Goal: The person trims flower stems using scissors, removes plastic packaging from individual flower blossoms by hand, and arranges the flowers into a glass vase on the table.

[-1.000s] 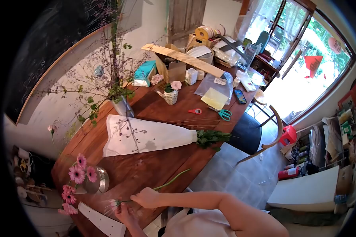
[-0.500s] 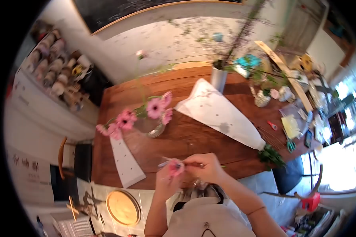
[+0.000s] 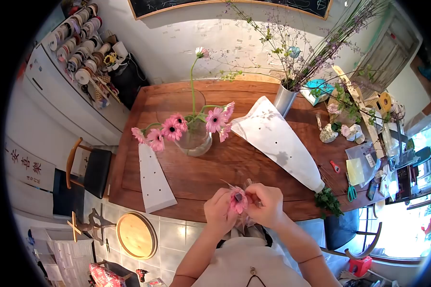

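Close to my body at the table's front edge, a pink gerbera [image 3: 238, 200] faces up between my two hands. My left hand [image 3: 219, 210] is closed around the flower's left side. Pinched at its right side, my right hand [image 3: 266, 203] has its fingers on thin, clear wrapping [image 3: 250, 187] by the bloom. The stem is hidden below. Farther back, a round glass vase [image 3: 195, 143] holds several pink gerberas [image 3: 215, 119], one paler bloom [image 3: 202, 52] standing tall.
A white paper cone [image 3: 277, 138] with green leaves [image 3: 327, 202] lies right of centre. A flat white sleeve [image 3: 154, 184] is at the left. Behind stands a metal vase [image 3: 285, 99] of tall branches. Teal scissors [image 3: 351, 193] and a chair [image 3: 342, 229] are at the right.
The view has swung left and steadied. The flower is now upright between my hands in front of my body; a second ago it was held lower left with its stem stretched out.
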The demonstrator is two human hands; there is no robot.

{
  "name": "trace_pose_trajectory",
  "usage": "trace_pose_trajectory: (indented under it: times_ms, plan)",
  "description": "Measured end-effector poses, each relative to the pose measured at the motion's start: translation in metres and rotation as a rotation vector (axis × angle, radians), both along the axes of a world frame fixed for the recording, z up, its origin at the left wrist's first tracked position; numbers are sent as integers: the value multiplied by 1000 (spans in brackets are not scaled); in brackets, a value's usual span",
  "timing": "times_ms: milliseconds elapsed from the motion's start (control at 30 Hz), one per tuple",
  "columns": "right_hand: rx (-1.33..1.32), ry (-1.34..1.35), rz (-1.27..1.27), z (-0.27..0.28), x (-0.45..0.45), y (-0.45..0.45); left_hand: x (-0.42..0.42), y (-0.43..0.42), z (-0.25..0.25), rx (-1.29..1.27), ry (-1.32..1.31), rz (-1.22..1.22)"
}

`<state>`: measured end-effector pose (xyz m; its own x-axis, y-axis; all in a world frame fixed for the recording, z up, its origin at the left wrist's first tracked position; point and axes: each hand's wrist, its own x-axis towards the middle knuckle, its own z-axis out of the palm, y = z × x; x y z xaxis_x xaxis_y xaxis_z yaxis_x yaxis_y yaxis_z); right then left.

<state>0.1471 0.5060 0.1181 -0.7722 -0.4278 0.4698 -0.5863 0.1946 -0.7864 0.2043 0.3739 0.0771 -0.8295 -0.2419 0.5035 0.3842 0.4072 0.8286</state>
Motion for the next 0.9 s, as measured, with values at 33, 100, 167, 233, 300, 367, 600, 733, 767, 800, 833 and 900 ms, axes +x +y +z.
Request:
trace_pose_trajectory:
  times_ms: [33,100,167,233,300,367,600,733,767,800,833,900]
  plan:
    - [17,40,-17,4,1,0,-4,3,1,57,44,1]
    - [38,133,-65,1,0,-3,-7,8,0,237,29,-40]
    - [94,219,-130,3,-2,-2,-6,10,-5,481,-95,-132]
    - [184,299,-217,10,-9,8,1,8,-2,709,-239,-154]
    - [151,162,-342,25,-21,31,2,5,-5,807,-258,-138]
    - [-46,195,-533,36,-37,52,2,2,-15,775,-152,-81]
    - [-463,-420,-38,4,-33,52,-4,0,27,1115,-335,65]
    - [-157,-486,118,-28,-15,15,-2,-5,29,1170,-273,75]
    - [-39,-414,147,-21,-8,4,-1,-7,28,1167,-257,71]
    - [72,-459,231,-13,-4,-2,1,-9,27,1132,-235,34]
    - [111,-406,257,-13,-3,-5,3,-12,25,1096,-212,-2]
    - [191,-297,313,-13,-1,-11,7,-16,31,1039,-228,38]
